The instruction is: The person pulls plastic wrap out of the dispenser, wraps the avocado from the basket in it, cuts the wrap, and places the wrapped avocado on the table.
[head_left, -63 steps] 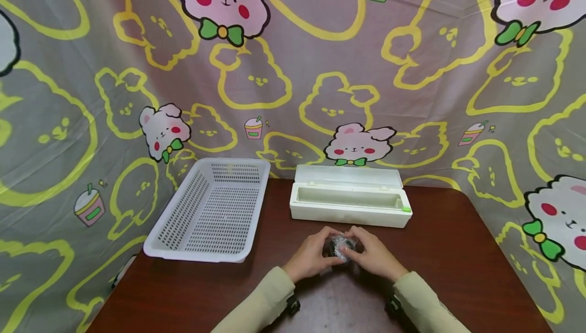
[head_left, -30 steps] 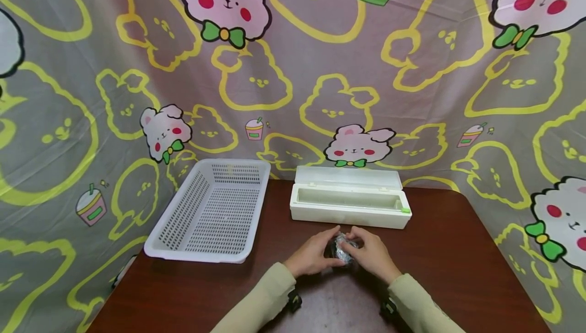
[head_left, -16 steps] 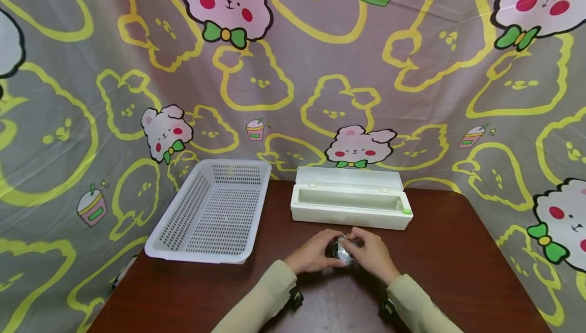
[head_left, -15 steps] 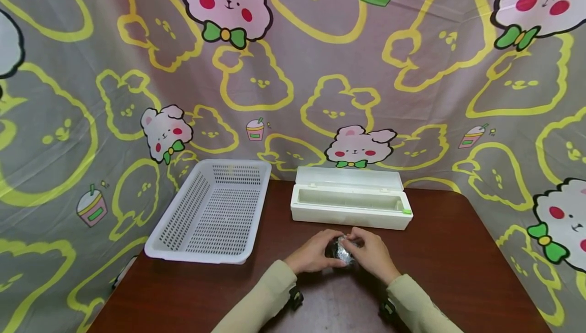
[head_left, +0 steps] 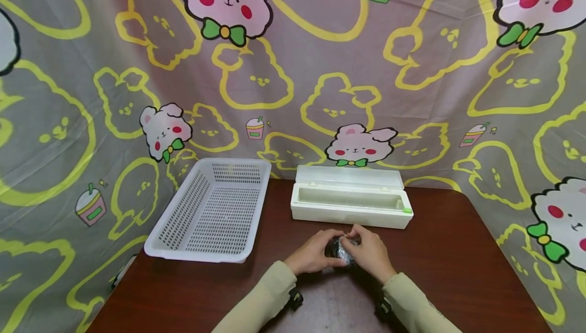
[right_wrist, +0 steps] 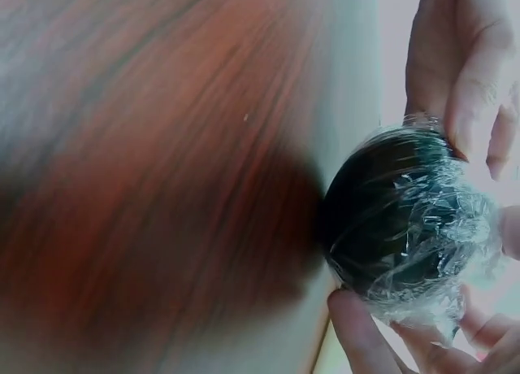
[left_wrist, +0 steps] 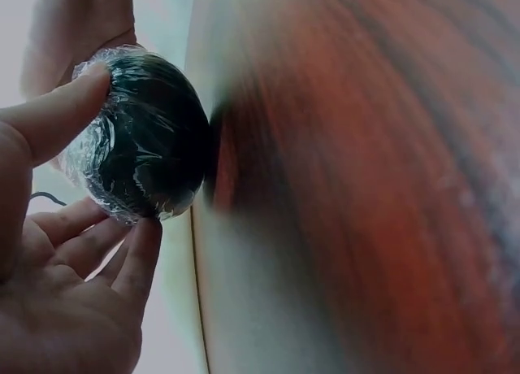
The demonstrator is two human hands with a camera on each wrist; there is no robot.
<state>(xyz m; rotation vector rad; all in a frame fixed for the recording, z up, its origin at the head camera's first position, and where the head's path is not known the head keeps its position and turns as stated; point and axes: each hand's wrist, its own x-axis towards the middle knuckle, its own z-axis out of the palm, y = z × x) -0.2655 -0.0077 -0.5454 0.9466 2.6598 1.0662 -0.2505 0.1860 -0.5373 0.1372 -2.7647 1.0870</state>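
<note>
A dark, round object wrapped in clear plastic film (head_left: 344, 257) sits low over the table between my two hands. My left hand (head_left: 311, 254) grips its left side, thumb near and fingers at the far side. In the left wrist view, the left thumb and fingertips press the film around the dark ball shape (left_wrist: 158, 138). My right hand (head_left: 372, 254) pinches at the film on top, thumb and index finger bent together. In the right wrist view the film (right_wrist: 455, 219) is bunched and crinkled on one side and smooth over the dark side. What is inside cannot be identified.
A white perforated basket (head_left: 249, 249) stands at the left of the dark red-brown table (head_left: 458, 272). Behind my hands lies a long white film dispenser box (head_left: 348, 216) with its lid raised and a green slider (head_left: 407, 210) at its right end. A patterned cloth (head_left: 293, 48) hangs behind.
My right hand has shifted from spread around the wrapped object's right side to pinching at its top. The left hand stays around its left side; the object has turned slightly.
</note>
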